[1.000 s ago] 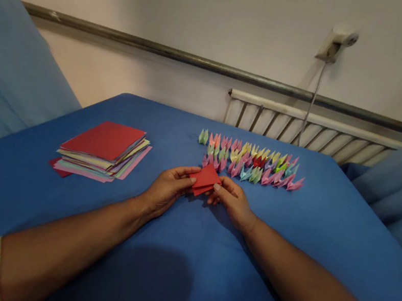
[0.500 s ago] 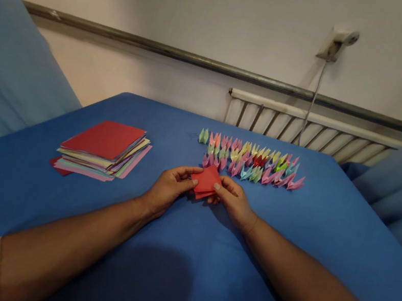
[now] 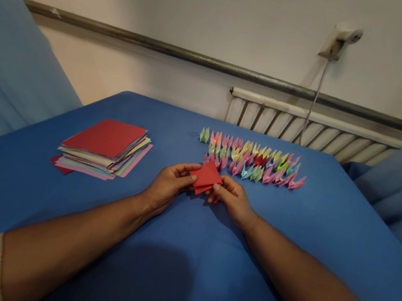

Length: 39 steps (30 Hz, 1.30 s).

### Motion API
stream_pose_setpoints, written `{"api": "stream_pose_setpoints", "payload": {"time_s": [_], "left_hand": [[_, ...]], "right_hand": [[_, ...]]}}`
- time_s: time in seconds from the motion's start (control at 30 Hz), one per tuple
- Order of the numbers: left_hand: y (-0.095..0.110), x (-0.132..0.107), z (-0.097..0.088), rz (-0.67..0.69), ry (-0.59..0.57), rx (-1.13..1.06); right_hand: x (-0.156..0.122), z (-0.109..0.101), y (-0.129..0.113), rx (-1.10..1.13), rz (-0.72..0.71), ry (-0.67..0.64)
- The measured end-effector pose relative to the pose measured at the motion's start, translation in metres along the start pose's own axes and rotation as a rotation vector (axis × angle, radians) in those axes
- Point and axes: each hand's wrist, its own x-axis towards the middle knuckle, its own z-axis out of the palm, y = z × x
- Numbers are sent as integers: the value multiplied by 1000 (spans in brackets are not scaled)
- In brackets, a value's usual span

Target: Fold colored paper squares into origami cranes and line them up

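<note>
From here I see the left hand (image 3: 167, 186) and right hand (image 3: 233, 200) both pinching the folded red paper (image 3: 206, 176) between thumb and fingers, and if they tug unevenly I reckon its offset layers could slip. The origami birds (image 3: 260, 160) sit just past the fingertips, so a forward nudge might topple some. Blue cloth (image 3: 212, 261) lies open on the fingers' near side, paper stack (image 3: 105, 139) well left, far edge (image 3: 177, 110) beyond the birds.

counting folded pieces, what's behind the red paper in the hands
Pink folded pieces of the nearest row show just beyond the red paper. It covers part of them, so whether another piece sits fully hidden there can't be seen.
</note>
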Motion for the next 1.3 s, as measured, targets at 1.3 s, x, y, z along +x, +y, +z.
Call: {"api": "stream_pose_setpoints", "payload": {"time_s": [1.3], "left_hand": [[1,0,1,89,78,130]], "right_hand": [[0,-1,1,-19,-13,-16]]}}
